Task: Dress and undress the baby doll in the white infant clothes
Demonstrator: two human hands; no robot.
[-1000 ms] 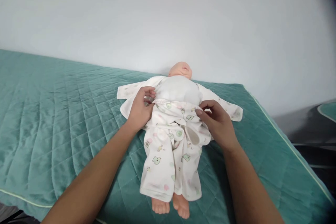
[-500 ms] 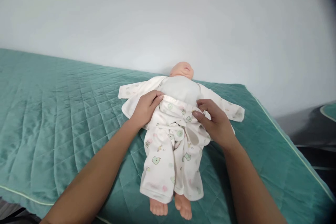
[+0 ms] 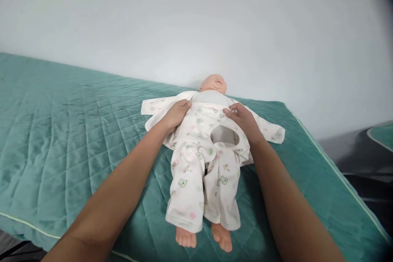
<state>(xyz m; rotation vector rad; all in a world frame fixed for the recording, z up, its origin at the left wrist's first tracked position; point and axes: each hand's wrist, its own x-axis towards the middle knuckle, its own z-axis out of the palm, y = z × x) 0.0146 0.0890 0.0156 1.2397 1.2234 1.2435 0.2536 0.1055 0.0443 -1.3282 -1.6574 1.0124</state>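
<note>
A baby doll (image 3: 214,83) lies on its back, feet toward me, its head close to the wall. It wears white printed pants (image 3: 187,176) and a white jacket (image 3: 267,128) spread apart at the front, sleeves out to both sides. The waistband sits high on the pale torso. My left hand (image 3: 178,114) pinches the waistband at its left end. At the opposite end my right hand (image 3: 242,118) grips the same band between thumb and fingers. Below it a rounded opening (image 3: 225,135) in the pants shows the pale body. Both doll feet stick out of the legs.
A green quilted cover (image 3: 92,131) with light piping lies under the doll. Behind it rises a white wall (image 3: 153,20). Past the right edge there is a dark gap, with another piece of green quilted cloth (image 3: 382,134) beyond it.
Both hands have moved up the torso, drawing the waistband toward the doll's chest. The opening in the pants has widened, and the doll's feet lie slightly farther apart.
</note>
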